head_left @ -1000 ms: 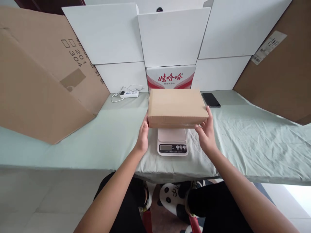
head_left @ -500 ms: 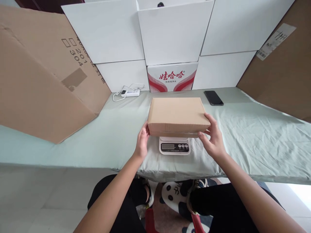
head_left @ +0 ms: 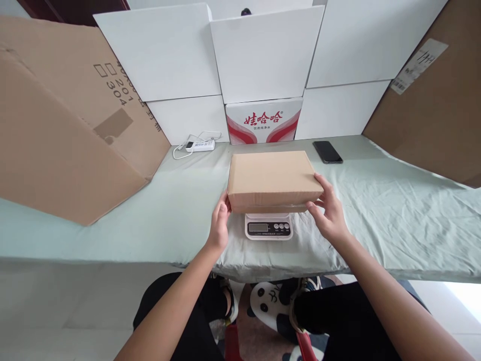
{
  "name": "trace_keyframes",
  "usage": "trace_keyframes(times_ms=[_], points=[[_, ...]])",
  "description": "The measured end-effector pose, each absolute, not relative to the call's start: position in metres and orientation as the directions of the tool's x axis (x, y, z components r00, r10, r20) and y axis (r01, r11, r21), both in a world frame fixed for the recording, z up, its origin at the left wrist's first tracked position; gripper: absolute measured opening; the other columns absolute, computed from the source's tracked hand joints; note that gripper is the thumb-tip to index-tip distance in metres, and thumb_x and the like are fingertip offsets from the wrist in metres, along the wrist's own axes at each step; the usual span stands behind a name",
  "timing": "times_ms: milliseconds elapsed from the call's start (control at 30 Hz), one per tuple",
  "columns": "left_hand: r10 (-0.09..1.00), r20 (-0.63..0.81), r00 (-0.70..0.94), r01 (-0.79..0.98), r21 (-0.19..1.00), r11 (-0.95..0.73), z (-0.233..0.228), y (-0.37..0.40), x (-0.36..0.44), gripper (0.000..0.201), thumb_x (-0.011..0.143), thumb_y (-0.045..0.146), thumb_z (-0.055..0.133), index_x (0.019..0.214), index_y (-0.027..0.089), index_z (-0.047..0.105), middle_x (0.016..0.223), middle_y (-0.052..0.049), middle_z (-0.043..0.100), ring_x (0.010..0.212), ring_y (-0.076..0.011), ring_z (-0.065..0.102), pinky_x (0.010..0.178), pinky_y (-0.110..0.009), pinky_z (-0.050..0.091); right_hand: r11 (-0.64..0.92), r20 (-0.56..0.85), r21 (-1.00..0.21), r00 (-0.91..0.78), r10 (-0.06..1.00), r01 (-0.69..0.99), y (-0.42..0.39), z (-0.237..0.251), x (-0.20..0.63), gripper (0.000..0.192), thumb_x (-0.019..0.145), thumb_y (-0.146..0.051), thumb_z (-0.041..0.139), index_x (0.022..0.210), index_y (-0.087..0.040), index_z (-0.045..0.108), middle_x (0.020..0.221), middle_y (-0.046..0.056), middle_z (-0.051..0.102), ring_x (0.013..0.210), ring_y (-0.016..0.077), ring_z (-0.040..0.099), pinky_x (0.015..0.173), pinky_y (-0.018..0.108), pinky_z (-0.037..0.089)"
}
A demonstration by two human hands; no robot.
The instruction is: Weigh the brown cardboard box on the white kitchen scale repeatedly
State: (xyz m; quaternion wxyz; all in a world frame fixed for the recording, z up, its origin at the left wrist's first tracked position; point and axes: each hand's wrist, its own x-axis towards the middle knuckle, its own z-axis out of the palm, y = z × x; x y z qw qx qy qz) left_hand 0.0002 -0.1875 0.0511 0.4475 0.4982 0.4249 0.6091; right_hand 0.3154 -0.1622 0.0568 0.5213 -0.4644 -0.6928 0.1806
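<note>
A closed brown cardboard box (head_left: 272, 173) is over a white kitchen scale (head_left: 269, 228), whose front panel with display and buttons shows below the box's near edge. The scale's platform is mostly hidden, so whether the box rests on it cannot be told. My left hand (head_left: 220, 220) grips the box's near left corner, its fingertips partly hidden behind the side. At the near right corner, my right hand (head_left: 327, 210) has the thumb on the front and fingers along the right side.
Large cardboard sheets stand at left (head_left: 75, 125) and right (head_left: 432, 110). White boxes (head_left: 266, 60) line the back, above a red-and-white printed carton (head_left: 263, 120). A white power strip (head_left: 200, 146) with cable and a black phone (head_left: 327, 152) lie on the green cloth (head_left: 180, 215).
The view has shifted slightly. Both hands keep their hold at the box's near corners, and the box stays over the scale.
</note>
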Motion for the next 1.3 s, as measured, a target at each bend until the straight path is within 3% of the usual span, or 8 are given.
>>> trace_keyframes(times_ms=[200,300,433,633,800,967,1167,1300], points=[[0.919,0.249,-0.306,-0.099,0.952,-0.290,0.058,-0.177,-0.019,0.092,0.097,0.095,0.049,0.167,0.035,0.059,0.191,-0.007,0.039,0.180,-0.0339,0.032,0.147,-0.051,0.031,0.516,0.601,-0.756,0.117,0.790,0.403,-0.162,0.060,0.324,0.078,0.106,-0.068,0.063,0.177,-0.052,0.038,0.160,0.012,0.070,0.136,0.0395,0.077,0.106,0.068,0.071],[0.930,0.225,-0.291,-0.095,0.960,-0.262,0.057,-0.174,-0.019,0.094,0.097,0.095,0.047,0.167,0.034,0.059,0.190,-0.009,0.042,0.179,-0.0337,0.034,0.147,-0.051,0.032,0.490,0.572,-0.775,0.111,0.813,0.400,-0.162,0.058,0.322,0.073,0.107,-0.069,0.061,0.175,-0.051,0.043,0.165,0.011,0.068,0.136,0.0399,0.078,0.109,0.070,0.069],[0.959,0.248,-0.139,-0.106,0.959,-0.264,0.055,-0.177,-0.008,0.089,0.100,0.091,0.048,0.165,0.032,0.062,0.184,-0.008,0.051,0.177,-0.0352,0.040,0.146,-0.052,0.035,0.507,0.564,-0.754,0.018,0.825,0.418,-0.162,0.056,0.315,0.071,0.107,-0.070,0.061,0.174,-0.049,0.047,0.177,0.008,0.060,0.148,0.0425,0.070,0.109,0.067,0.070],[0.959,0.280,-0.052,-0.117,0.952,-0.284,0.057,-0.181,0.002,0.082,0.102,0.088,0.049,0.158,0.032,0.069,0.174,-0.009,0.063,0.177,-0.0376,0.038,0.146,-0.054,0.035,0.497,0.547,-0.769,0.012,0.837,0.402,-0.165,0.059,0.308,0.071,0.106,-0.069,0.063,0.173,-0.047,0.050,0.173,0.008,0.063,0.141,0.0415,0.074,0.105,0.063,0.073],[0.955,0.288,-0.067,-0.103,0.950,-0.294,0.056,-0.180,-0.003,0.084,0.102,0.088,0.049,0.163,0.032,0.065,0.181,-0.008,0.056,0.179,-0.0358,0.035,0.148,-0.052,0.030,0.493,0.542,-0.778,0.020,0.840,0.388,-0.166,0.061,0.310,0.072,0.106,-0.071,0.062,0.173,-0.049,0.048,0.175,0.009,0.061,0.148,0.0440,0.070,0.110,0.069,0.069],[0.941,0.256,-0.223,-0.086,0.956,-0.281,0.058,-0.171,-0.021,0.092,0.098,0.094,0.050,0.168,0.036,0.059,0.190,-0.004,0.040,0.180,-0.0323,0.032,0.148,-0.049,0.029,0.466,0.533,-0.829,0.184,0.826,0.309,-0.161,0.063,0.319,0.070,0.107,-0.070,0.055,0.174,-0.054,0.042,0.173,0.009,0.062,0.146,0.0430,0.072,0.110,0.071,0.068],[0.944,0.232,-0.233,-0.101,0.960,-0.261,0.055,-0.165,-0.024,0.092,0.098,0.094,0.048,0.167,0.035,0.060,0.189,-0.006,0.042,0.180,-0.0333,0.033,0.147,-0.049,0.033,0.367,0.408,-0.909,0.253,0.877,0.196,-0.157,0.061,0.318,0.065,0.103,-0.072,0.059,0.163,-0.049,0.060,0.161,0.011,0.072,0.136,0.0409,0.077,0.108,0.070,0.069],[0.960,0.237,-0.147,-0.099,0.963,-0.253,0.051,-0.169,-0.015,0.088,0.102,0.090,0.047,0.168,0.033,0.059,0.187,-0.007,0.046,0.179,-0.0346,0.036,0.146,-0.052,0.034,0.338,0.372,-0.922,0.190,0.909,0.186,-0.161,0.063,0.310,0.069,0.102,-0.078,0.060,0.163,-0.045,0.062,0.165,0.011,0.070,0.145,0.0434,0.072,0.114,0.072,0.066]])
